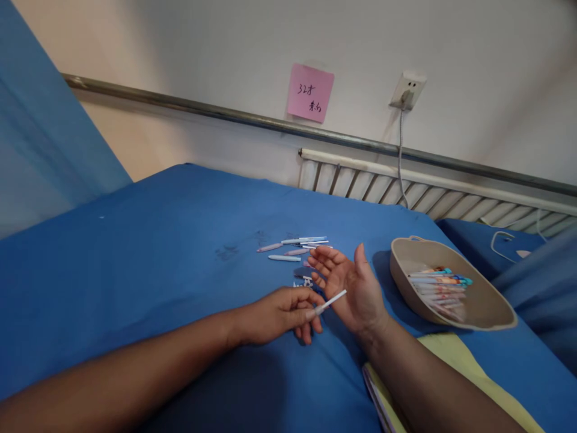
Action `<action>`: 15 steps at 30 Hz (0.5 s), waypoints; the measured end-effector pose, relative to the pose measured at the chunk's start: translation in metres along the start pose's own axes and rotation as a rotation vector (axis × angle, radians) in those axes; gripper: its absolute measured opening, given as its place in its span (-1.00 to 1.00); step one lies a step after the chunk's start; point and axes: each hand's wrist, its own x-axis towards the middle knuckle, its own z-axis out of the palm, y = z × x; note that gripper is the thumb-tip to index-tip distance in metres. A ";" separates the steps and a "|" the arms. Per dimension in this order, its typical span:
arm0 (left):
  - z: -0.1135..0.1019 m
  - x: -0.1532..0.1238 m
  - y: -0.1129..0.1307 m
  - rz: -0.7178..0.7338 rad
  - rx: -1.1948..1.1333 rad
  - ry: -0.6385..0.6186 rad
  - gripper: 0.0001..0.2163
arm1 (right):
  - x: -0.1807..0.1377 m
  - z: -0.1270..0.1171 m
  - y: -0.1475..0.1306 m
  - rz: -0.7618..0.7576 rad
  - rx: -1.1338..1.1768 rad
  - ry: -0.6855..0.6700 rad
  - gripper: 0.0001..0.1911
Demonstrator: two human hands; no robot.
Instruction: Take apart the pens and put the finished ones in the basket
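Head view. My left hand (280, 314): arm from eight o'clock, fingers pinching a slim white tube (336, 298) aimed at two o'clock, just beside my right palm. My right hand (357, 293): arm from four o'clock, fingers released, loosely curled, thumb toward twelve.

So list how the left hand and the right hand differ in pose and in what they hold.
The left hand pinches a slim white tube; the right hand holds nothing that shows. The left hand's fingers are curled, while the right hand is open with its thumb raised. The left hand shows its back, the right hand its palm. Both are bare, with loose pens beyond them on the blue cover.
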 end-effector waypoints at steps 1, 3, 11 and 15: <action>0.000 0.000 -0.001 0.006 -0.027 -0.014 -0.67 | 0.000 0.001 -0.001 0.010 0.026 -0.010 -0.34; -0.001 0.000 -0.001 0.018 -0.069 -0.010 -0.68 | -0.001 0.000 -0.002 0.023 0.045 -0.027 -0.32; -0.031 -0.005 0.004 0.089 -0.220 0.232 -0.76 | 0.013 -0.029 -0.017 -0.209 -0.327 0.216 -0.64; -0.051 -0.003 0.005 0.112 -0.266 0.366 -0.75 | 0.023 -0.050 -0.025 -0.316 -0.702 0.348 -0.69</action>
